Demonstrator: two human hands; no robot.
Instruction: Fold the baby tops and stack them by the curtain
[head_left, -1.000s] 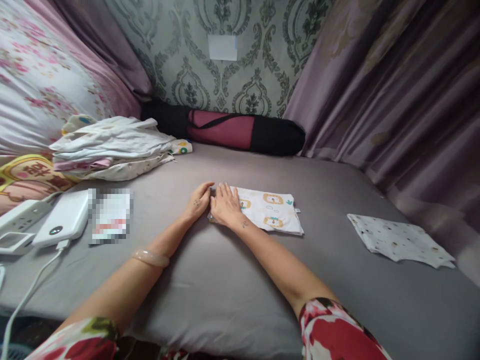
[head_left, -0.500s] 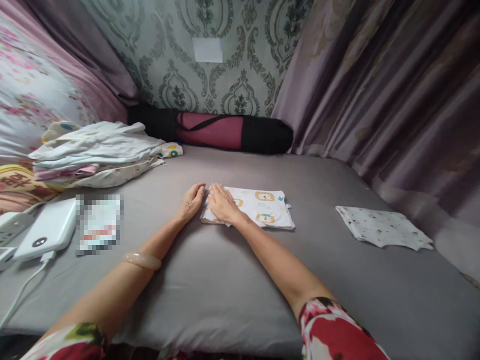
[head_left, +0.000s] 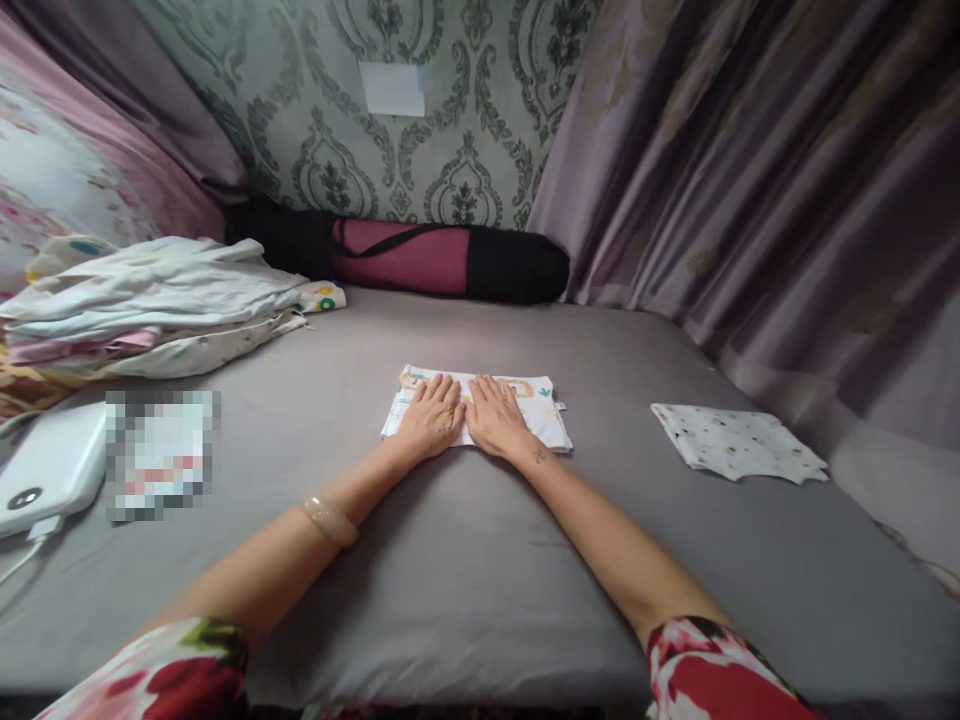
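A folded white cloth garment (head_left: 544, 415) with orange animal prints and a small side tag lies flat on the grey bed sheet (head_left: 420, 580). My left hand (head_left: 433, 415) rests flat on its left half, fingers stretched out. Beside it, my right hand (head_left: 495, 412) lies palm down near the middle, also with fingers extended. The two hands almost meet, and both cover part of the print. Off to the right is another folded white garment (head_left: 739, 442) with small dark specks, untouched by either hand.
A heap of light clothes (head_left: 165, 300) sits at the left. Nearer me are a white power bank (head_left: 56, 465) with a cable and a blurred-out packet (head_left: 161, 455). Along the patterned wall lies a black and maroon rolled bag (head_left: 405, 258). Purple curtains (head_left: 645, 170) hang at the right.
My left hand has moved from beside the garment's left edge onto its top. My right hand has slid right, from the left end toward the middle. The view has shifted slightly.
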